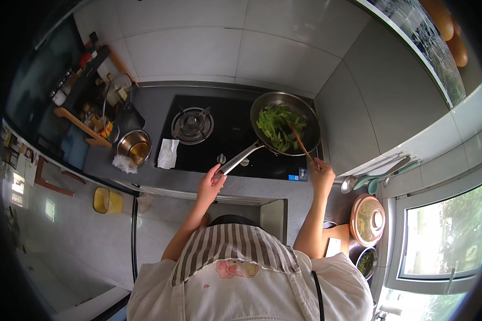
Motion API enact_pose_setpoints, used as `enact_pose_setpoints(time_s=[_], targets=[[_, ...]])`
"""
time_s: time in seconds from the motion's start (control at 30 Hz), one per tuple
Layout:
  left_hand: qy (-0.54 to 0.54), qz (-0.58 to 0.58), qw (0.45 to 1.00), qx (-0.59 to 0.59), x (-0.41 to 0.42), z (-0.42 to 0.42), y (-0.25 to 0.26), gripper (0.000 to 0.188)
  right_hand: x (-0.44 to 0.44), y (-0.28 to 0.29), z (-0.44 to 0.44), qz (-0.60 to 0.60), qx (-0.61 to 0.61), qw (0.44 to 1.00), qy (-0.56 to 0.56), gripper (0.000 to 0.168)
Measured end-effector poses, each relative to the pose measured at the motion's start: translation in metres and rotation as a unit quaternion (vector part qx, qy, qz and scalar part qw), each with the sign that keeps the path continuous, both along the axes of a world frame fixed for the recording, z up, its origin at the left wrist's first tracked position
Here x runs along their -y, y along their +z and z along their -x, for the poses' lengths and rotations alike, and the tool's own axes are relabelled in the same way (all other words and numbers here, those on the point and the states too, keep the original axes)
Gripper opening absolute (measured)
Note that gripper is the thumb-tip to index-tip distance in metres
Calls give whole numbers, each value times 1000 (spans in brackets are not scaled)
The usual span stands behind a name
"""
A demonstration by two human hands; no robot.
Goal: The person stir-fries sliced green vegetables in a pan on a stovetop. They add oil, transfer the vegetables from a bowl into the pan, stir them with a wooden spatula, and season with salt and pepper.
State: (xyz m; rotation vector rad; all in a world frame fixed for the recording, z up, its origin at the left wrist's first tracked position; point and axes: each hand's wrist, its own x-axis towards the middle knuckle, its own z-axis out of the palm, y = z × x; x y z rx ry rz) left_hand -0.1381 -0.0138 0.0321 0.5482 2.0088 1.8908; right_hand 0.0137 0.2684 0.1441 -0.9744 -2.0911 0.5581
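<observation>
A frying pan [259, 102] stands on the right side of the black gas hob [233, 116], with chopped green vegetable pieces [275, 120] heaped inside it. My left hand [211, 182] holds the end of the pan's long metal handle [243, 157]. In my right hand [323, 172] is a slim wooden utensil, apparently chopsticks [299, 140], slanting down into the greens. Their lower ends are lost among the pieces. On the left side of the hob, the burner [193, 122] has nothing on it, and a folded white paper [168, 153] lies in front of it.
Left of the hob are a metal bowl [145, 140], a crumpled plastic bag [124, 163] and a rack [78, 124] of bottles. Ladles and spatulas [379, 176] hang at right, above a lidded pot [359, 220], a cutting board [340, 232] and a bowl of greens [367, 261].
</observation>
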Motion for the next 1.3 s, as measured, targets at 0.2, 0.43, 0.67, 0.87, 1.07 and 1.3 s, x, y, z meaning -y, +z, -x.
enact_pose_setpoints(time_s=[0.2,0.43,0.67,0.87,1.07,1.3], targets=[[12,-85,996,28,-4,8,-15,35,9,2,29,84,-174,963,188,24],[55,-131,987,74,-6,39,-3,33,-39,-1,76,-205,77,911,351,24],[97,-201,954,200,-2,57,5,33,-52,20,84,-3,0,938,348,12],[59,-242,943,222,-9,66,9,26,-74,-1,100,-47,-26,948,313,15],[64,-225,946,226,-6,73,14,24,-64,5,67,37,160,907,389,21],[80,-227,942,235,-7,75,12,25,-27,98,-10,23,110,882,458,18]])
